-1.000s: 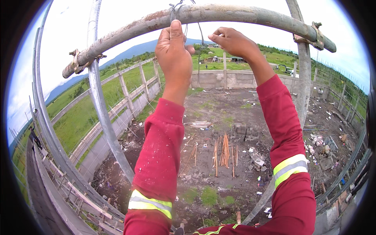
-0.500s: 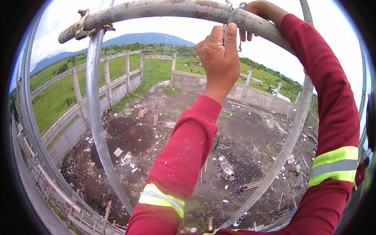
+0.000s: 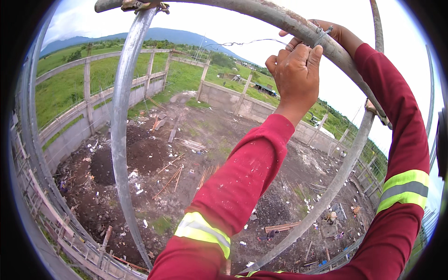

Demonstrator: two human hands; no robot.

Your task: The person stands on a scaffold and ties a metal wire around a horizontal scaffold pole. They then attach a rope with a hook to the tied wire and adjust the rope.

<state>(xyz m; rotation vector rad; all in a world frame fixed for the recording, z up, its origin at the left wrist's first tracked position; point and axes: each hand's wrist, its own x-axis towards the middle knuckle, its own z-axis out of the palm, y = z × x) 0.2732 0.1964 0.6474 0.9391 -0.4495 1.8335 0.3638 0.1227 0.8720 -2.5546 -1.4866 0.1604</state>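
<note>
The thin grey metal wire (image 3: 242, 43) stretches leftward below the round grey metal pipe (image 3: 261, 13) from the left hand (image 3: 296, 74), clenched on it, while the right hand (image 3: 341, 35) hides its grip.

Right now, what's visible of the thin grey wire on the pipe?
The thin grey metal wire loops around the rust-marked grey metal pipe, a bent end jutting out. A long kinked strand, apparently the same wire, extends left from near the hands. The left hand appears to pinch it below the pipe; the right hand reaches behind, contact hidden.
</note>
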